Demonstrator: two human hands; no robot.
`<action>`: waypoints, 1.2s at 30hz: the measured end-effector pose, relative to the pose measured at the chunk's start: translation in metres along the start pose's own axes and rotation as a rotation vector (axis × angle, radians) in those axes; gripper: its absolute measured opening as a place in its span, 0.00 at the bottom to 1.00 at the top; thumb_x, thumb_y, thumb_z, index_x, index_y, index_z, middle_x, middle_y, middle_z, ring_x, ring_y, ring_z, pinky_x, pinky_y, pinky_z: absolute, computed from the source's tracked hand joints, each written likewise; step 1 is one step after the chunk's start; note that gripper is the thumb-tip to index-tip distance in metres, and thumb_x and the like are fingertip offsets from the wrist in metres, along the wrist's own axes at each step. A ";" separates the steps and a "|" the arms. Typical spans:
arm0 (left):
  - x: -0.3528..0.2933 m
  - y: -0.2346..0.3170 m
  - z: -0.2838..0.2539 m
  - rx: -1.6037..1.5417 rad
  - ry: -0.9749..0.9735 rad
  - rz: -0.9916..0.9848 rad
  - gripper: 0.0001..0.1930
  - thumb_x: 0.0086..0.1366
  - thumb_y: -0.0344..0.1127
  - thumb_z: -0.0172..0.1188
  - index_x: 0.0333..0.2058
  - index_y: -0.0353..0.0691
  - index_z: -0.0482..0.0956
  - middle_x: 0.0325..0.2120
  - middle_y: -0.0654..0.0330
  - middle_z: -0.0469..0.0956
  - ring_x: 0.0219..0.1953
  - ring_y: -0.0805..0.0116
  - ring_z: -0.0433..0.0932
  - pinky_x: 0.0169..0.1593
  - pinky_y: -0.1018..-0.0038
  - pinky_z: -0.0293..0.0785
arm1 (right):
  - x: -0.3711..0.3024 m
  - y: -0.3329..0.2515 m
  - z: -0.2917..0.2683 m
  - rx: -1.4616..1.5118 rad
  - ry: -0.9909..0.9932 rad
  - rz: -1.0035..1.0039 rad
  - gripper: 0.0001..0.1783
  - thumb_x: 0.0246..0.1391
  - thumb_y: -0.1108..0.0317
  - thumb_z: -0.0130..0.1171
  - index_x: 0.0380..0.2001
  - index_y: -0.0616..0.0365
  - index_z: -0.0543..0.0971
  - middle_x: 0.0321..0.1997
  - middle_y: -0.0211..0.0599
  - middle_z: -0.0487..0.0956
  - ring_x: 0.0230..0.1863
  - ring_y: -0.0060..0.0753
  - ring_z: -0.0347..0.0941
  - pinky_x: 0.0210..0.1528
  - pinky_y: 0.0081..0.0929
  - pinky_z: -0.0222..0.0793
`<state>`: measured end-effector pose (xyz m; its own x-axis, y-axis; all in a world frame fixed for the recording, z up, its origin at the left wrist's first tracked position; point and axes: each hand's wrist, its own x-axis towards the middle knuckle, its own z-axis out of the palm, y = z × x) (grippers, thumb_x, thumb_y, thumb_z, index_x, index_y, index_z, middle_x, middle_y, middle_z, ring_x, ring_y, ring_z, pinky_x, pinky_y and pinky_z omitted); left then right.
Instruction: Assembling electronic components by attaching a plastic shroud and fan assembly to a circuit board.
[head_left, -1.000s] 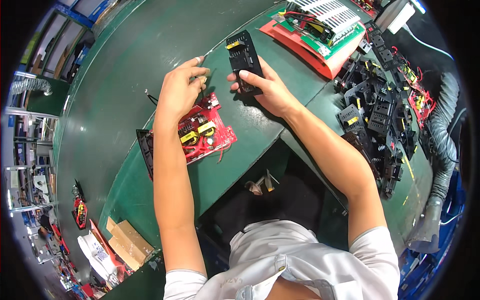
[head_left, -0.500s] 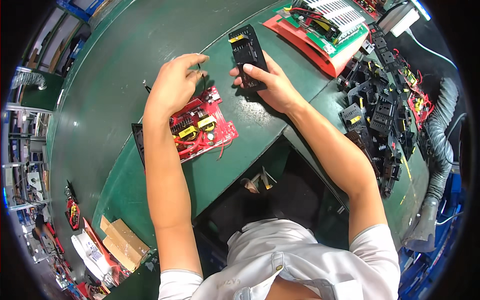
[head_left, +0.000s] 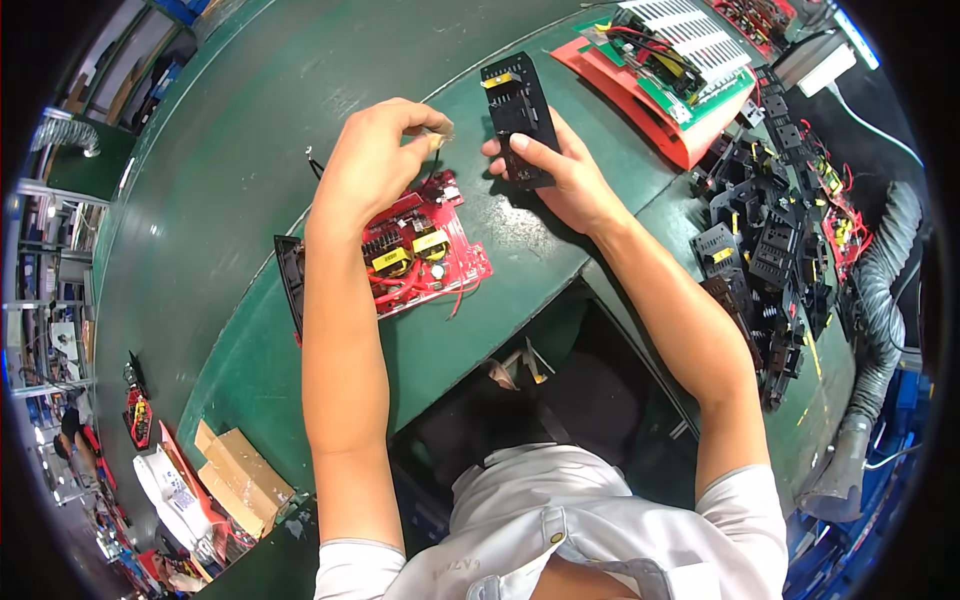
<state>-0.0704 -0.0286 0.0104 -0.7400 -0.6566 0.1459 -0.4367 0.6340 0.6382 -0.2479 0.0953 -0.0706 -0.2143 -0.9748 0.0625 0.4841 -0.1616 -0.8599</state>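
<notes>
My right hand (head_left: 570, 175) grips a black plastic panel (head_left: 520, 115) upright, its thumb across the front. The panel has slots and a yellow label near its top. To its left, thumb and forefinger of my left hand (head_left: 370, 160) are pinched on a black wire (head_left: 432, 165), whose end is hidden by the fingertips. The wire runs down toward a red circuit board (head_left: 455, 255), which lies on the green table under my left forearm. Yellow-wrapped transformers (head_left: 430, 245) and loose red wires sit on the board. A black end plate (head_left: 289, 280) stands at its left edge.
A pile of black plastic parts (head_left: 770, 230) covers the right side, beside a flexible grey duct (head_left: 885, 280). At the far right, a green board with a white slotted cover (head_left: 690, 45) rests on a red sheet (head_left: 630, 100). A cardboard box (head_left: 245, 480) lies lower left.
The whole view has shifted a little, so table items appear farther right. My left thumb and forefinger have come closer together at the wire. My right hand still holds the panel.
</notes>
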 end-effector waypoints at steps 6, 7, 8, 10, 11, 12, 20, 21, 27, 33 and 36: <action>-0.002 0.000 0.006 0.036 0.006 0.092 0.11 0.55 0.27 0.65 0.39 0.38 0.85 0.41 0.52 0.81 0.45 0.54 0.80 0.52 0.65 0.74 | -0.001 0.004 0.001 -0.069 0.015 -0.010 0.24 0.62 0.69 0.57 0.59 0.58 0.65 0.46 0.43 0.79 0.43 0.30 0.77 0.50 0.29 0.74; -0.001 0.001 0.006 0.038 0.002 0.096 0.11 0.55 0.27 0.65 0.39 0.38 0.85 0.41 0.52 0.81 0.45 0.54 0.80 0.52 0.65 0.74 | -0.001 0.005 0.001 -0.099 0.025 -0.011 0.24 0.62 0.69 0.57 0.59 0.58 0.65 0.46 0.42 0.79 0.43 0.29 0.77 0.50 0.28 0.74; -0.001 0.001 0.007 0.051 -0.011 0.085 0.12 0.55 0.27 0.65 0.40 0.37 0.84 0.42 0.51 0.81 0.46 0.53 0.80 0.52 0.65 0.74 | -0.002 0.005 0.002 -0.093 0.029 -0.002 0.23 0.63 0.68 0.57 0.59 0.57 0.65 0.46 0.41 0.79 0.44 0.29 0.77 0.51 0.28 0.73; -0.001 0.002 0.009 0.064 -0.028 0.076 0.12 0.55 0.27 0.65 0.40 0.36 0.84 0.43 0.51 0.81 0.46 0.53 0.80 0.52 0.64 0.74 | 0.000 0.006 0.003 -0.103 0.026 -0.011 0.23 0.63 0.68 0.57 0.59 0.57 0.66 0.46 0.41 0.79 0.44 0.28 0.77 0.51 0.28 0.73; -0.001 0.002 0.010 0.048 0.004 0.097 0.13 0.55 0.26 0.65 0.42 0.36 0.84 0.44 0.50 0.81 0.47 0.54 0.80 0.52 0.64 0.74 | 0.001 0.006 0.002 -0.115 0.016 -0.017 0.23 0.63 0.68 0.57 0.59 0.57 0.66 0.46 0.40 0.79 0.44 0.28 0.77 0.51 0.28 0.73; -0.002 0.002 0.010 0.031 0.037 0.118 0.14 0.55 0.26 0.65 0.43 0.36 0.83 0.45 0.50 0.80 0.47 0.55 0.80 0.52 0.64 0.74 | 0.002 0.007 0.001 -0.126 0.000 -0.027 0.23 0.63 0.67 0.57 0.59 0.57 0.66 0.46 0.40 0.79 0.45 0.28 0.77 0.51 0.28 0.72; 0.002 0.008 0.005 -0.086 -0.027 -0.094 0.09 0.59 0.32 0.64 0.39 0.38 0.85 0.34 0.53 0.84 0.37 0.57 0.83 0.45 0.68 0.76 | -0.002 0.005 0.003 -0.133 0.021 -0.030 0.25 0.63 0.66 0.58 0.61 0.57 0.64 0.48 0.42 0.78 0.46 0.30 0.77 0.51 0.28 0.71; 0.001 0.006 0.006 -0.082 -0.027 -0.091 0.09 0.59 0.32 0.64 0.39 0.38 0.85 0.34 0.53 0.84 0.37 0.57 0.83 0.45 0.68 0.76 | -0.002 0.004 0.005 -0.156 0.021 -0.034 0.26 0.63 0.65 0.58 0.61 0.57 0.64 0.49 0.42 0.78 0.46 0.31 0.77 0.51 0.29 0.71; 0.001 0.000 0.011 0.270 0.140 0.248 0.10 0.57 0.32 0.65 0.39 0.44 0.86 0.35 0.56 0.84 0.38 0.53 0.81 0.45 0.63 0.76 | -0.003 0.006 0.007 -0.202 0.000 -0.047 0.28 0.65 0.62 0.56 0.63 0.57 0.62 0.50 0.43 0.77 0.48 0.32 0.77 0.51 0.29 0.72; 0.001 0.005 0.014 0.154 0.069 0.065 0.10 0.60 0.34 0.63 0.40 0.46 0.85 0.34 0.56 0.83 0.38 0.54 0.81 0.44 0.63 0.75 | -0.002 0.005 0.002 -0.046 -0.004 0.020 0.26 0.70 0.57 0.46 0.66 0.56 0.62 0.51 0.40 0.76 0.47 0.30 0.77 0.51 0.27 0.74; 0.001 0.007 0.016 0.156 0.061 0.055 0.09 0.61 0.36 0.63 0.40 0.47 0.85 0.34 0.60 0.82 0.37 0.57 0.80 0.41 0.65 0.74 | 0.000 0.007 0.003 -0.103 -0.025 -0.001 0.27 0.69 0.59 0.49 0.67 0.56 0.61 0.48 0.35 0.77 0.46 0.27 0.77 0.50 0.25 0.74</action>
<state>-0.0817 -0.0183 0.0030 -0.7348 -0.6397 0.2257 -0.4741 0.7223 0.5035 -0.2420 0.0938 -0.0747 -0.1928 -0.9783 0.0752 0.3942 -0.1474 -0.9071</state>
